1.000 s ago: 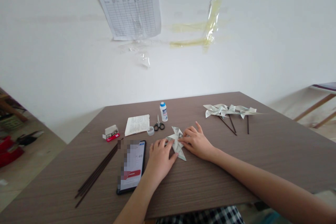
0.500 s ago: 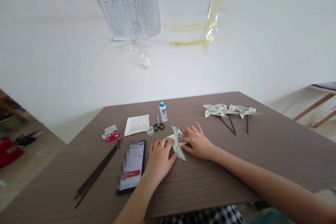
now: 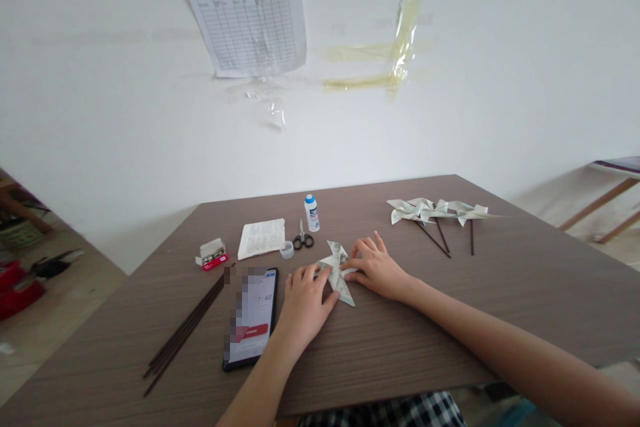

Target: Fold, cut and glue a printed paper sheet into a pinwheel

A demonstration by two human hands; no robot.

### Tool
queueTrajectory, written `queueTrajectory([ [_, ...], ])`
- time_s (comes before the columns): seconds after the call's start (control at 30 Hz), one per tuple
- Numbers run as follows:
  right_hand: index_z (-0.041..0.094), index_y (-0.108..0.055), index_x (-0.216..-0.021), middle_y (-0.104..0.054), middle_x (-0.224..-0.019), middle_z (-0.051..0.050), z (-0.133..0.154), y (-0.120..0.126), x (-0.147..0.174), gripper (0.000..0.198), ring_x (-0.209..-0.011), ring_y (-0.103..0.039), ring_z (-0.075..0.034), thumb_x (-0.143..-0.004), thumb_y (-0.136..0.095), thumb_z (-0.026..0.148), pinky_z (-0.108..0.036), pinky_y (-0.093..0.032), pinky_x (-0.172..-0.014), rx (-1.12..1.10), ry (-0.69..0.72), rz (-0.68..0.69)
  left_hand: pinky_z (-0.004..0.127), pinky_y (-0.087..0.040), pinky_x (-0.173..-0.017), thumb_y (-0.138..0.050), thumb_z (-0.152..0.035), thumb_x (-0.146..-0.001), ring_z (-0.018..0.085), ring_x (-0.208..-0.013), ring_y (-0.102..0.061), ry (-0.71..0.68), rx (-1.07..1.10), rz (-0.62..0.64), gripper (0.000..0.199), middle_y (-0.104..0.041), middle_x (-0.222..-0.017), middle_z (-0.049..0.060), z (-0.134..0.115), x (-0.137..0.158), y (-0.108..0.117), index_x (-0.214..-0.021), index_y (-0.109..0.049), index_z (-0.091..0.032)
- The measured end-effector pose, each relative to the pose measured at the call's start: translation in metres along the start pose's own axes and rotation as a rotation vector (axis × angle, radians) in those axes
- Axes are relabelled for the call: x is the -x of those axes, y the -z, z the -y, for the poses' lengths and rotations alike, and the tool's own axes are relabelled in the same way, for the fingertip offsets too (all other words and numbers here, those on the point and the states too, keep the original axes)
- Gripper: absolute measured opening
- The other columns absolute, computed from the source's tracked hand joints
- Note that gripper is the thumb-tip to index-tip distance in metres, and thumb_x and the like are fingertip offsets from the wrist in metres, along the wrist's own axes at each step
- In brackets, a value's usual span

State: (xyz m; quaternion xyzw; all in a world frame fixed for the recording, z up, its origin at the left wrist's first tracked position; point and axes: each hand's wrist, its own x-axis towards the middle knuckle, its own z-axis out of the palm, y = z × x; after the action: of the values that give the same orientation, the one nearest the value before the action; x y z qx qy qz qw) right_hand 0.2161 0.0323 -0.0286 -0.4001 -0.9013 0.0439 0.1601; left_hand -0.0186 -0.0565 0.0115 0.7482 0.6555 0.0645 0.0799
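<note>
A folded printed-paper pinwheel (image 3: 337,269) lies flat on the table between my two hands. My left hand (image 3: 307,300) holds its left side, fingertips on the left blade and thumb by the lower blade. From the right, my right hand (image 3: 376,267) grips the right blade between thumb and fingers, with one finger raised. My fingers partly cover both side blades. Just beyond the pinwheel are black-handled scissors (image 3: 303,239), a small tape roll (image 3: 287,250) and a white bottle with a blue cap (image 3: 311,213).
A phone (image 3: 253,320) lies left of my left forearm, with several dark sticks (image 3: 187,327) beyond it. Farther back are an opened red-and-white box (image 3: 213,255) and a stack of printed paper (image 3: 261,238). Several pinwheels on sticks (image 3: 434,211) lie at the back right.
</note>
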Motion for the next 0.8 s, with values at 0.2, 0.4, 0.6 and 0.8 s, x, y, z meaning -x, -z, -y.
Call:
queueTrajectory([
  [0.2,0.042,-0.096,-0.150,-0.083,-0.148,-0.014,-0.001,-0.005,0.006,0.029,-0.149,-0.072,-0.041,-0.125,-0.082,0.039,-0.095,-0.026,-0.149,-0.025,0.015,-0.044,0.073,-0.052,-0.147,-0.082,-0.029,-0.117,0.048,-0.170,-0.069,0.008,-0.007,0.002,0.058,-0.079,-0.175,0.020,-0.004,0.001,0.003,-0.175,-0.081,-0.026],
  [0.4,0.039,-0.098,-0.145,-0.084,-0.145,-0.013,-0.005,-0.011,0.008,0.028,-0.141,-0.078,-0.035,-0.126,-0.078,0.033,-0.089,-0.033,-0.150,-0.090,0.055,-0.119,0.070,-0.051,-0.148,-0.081,-0.031,-0.118,0.046,-0.172,-0.067,0.011,-0.015,0.026,0.058,-0.077,-0.178,0.019,-0.005,0.001,0.005,-0.177,-0.079,-0.026],
  [0.6,0.041,-0.095,-0.153,-0.084,-0.150,-0.014,-0.003,-0.010,0.007,0.033,-0.147,-0.076,-0.038,-0.126,-0.078,0.033,-0.089,-0.035,-0.149,-0.088,0.020,-0.111,0.071,-0.053,-0.146,-0.083,-0.030,-0.116,0.047,-0.169,-0.070,0.005,-0.013,0.001,0.057,-0.080,-0.174,0.020,-0.002,0.001,0.003,-0.173,-0.082,-0.026],
  [0.8,0.043,-0.092,-0.159,-0.078,-0.164,-0.016,0.005,-0.004,0.007,0.037,-0.158,-0.070,-0.042,-0.128,-0.073,0.040,-0.095,-0.028,-0.148,-0.034,0.013,-0.037,0.069,-0.054,-0.147,-0.084,-0.030,-0.117,0.046,-0.169,-0.070,0.012,-0.020,-0.008,0.055,-0.080,-0.174,0.019,-0.003,0.001,0.002,-0.172,-0.083,-0.028],
])
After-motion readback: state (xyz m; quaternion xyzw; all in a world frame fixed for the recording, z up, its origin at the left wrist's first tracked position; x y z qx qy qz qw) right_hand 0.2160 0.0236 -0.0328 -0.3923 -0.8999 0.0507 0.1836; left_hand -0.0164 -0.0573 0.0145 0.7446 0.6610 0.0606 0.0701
